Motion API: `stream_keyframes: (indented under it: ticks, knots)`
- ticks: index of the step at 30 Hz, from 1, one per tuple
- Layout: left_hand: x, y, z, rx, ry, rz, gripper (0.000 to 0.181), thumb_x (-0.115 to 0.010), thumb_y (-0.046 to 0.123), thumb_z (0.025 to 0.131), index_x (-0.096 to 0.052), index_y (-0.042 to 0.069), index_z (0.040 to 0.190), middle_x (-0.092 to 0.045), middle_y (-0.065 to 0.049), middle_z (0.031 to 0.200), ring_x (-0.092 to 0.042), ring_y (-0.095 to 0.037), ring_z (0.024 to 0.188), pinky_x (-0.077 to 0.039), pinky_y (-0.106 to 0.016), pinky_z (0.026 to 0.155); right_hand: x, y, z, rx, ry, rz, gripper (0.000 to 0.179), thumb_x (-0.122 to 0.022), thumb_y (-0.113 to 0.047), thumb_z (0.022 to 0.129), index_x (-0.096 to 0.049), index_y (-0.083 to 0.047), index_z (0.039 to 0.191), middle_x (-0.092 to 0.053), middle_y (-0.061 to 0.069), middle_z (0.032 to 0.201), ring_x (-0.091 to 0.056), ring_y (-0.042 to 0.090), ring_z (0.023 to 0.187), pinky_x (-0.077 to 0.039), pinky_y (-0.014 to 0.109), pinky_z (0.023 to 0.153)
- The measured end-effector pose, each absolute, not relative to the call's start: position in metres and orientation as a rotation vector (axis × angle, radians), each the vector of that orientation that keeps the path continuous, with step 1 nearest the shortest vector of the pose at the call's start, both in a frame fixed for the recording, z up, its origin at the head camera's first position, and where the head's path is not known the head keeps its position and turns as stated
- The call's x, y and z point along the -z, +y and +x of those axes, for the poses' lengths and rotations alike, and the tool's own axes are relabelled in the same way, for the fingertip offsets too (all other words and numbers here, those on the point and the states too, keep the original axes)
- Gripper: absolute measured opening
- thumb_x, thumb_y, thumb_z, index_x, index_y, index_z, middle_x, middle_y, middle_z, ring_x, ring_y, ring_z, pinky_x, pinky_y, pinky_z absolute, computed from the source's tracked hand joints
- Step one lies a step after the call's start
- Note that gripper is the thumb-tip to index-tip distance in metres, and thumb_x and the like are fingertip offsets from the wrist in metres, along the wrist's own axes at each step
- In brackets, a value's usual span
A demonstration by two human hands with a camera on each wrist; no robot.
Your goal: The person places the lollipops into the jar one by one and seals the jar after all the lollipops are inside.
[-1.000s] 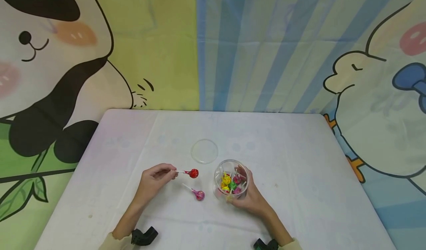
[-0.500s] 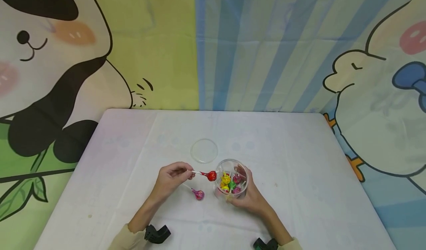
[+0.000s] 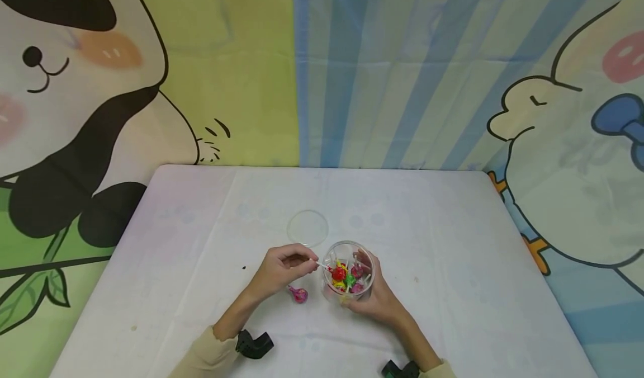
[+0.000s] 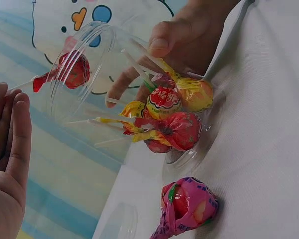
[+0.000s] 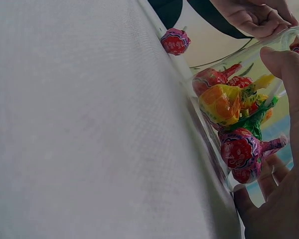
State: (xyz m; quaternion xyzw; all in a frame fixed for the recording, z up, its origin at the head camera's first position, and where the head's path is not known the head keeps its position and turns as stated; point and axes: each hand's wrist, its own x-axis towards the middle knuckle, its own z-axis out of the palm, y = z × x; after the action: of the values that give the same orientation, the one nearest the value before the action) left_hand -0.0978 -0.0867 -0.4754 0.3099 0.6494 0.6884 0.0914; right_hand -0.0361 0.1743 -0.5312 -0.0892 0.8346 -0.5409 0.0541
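Note:
My left hand (image 3: 284,269) pinches a red-wrapped lollipop (image 3: 339,274) by its white stick. Its head is at the mouth of a clear plastic jar (image 3: 348,242), and in the left wrist view it overlaps the jar's rim. My right hand (image 3: 373,301) grips that jar around its side, thumb toward me. Yellow, green, red and purple lollipops (image 4: 182,132) lie inside, sticks pointing toward the mouth. A pink-purple lollipop (image 3: 299,295) lies on the table just left of the jar, its stick hidden by my left hand in the head view.
Behind the jar, a clear round lid (image 3: 307,228) lies flat on the white-covered table (image 3: 443,227). Cartoon-printed curtains (image 3: 382,76) stand along the back and sides. Black camera mounts (image 3: 255,345) sit on both wrists.
My left hand has moved right, bringing the red lollipop from beside the jar to its mouth. The right hand and jar have stayed in place.

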Motion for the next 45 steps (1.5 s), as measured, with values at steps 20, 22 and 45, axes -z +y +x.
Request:
stream_keyframes:
  ticks: [20,22,45]
  knots:
    - [0.471,-0.072,-0.106,-1.835,2.159,1.272,0.009,-0.07,0.01,0.088,-0.073,0.006,0.096,-0.071,-0.003,0.087,-0.063,-0.007,0.074,-0.056,-0.022,0.066,0.535,0.177,-0.037,1.689,2.578,-0.367,0.109,-0.089,-0.026,0.066,-0.019,-0.023,0.149,-0.042,0.013,0.146,-0.047,0.033,0.131,-0.036,0.022,0.109]
    - [0.471,-0.07,-0.107,-1.818,2.166,1.282,0.009,-0.07,0.012,0.089,-0.073,0.008,0.096,-0.071,-0.002,0.086,-0.062,-0.006,0.071,-0.055,-0.022,0.064,0.535,0.178,-0.036,1.684,2.584,-0.367,0.109,-0.089,-0.026,0.065,-0.019,-0.022,0.149,-0.042,0.012,0.146,-0.047,0.032,0.131,-0.036,0.022,0.109]
    - [0.455,-0.058,-0.103,-1.443,2.474,1.437,0.013,-0.073,0.014,0.087,-0.075,0.01,0.099,-0.07,0.006,0.09,-0.052,0.003,0.065,-0.045,-0.008,0.059,0.532,0.177,-0.036,1.684,2.546,-0.355,0.109,-0.087,-0.024,0.067,-0.016,-0.021,0.151,-0.04,0.013,0.147,-0.045,0.032,0.131,-0.037,0.023,0.108]
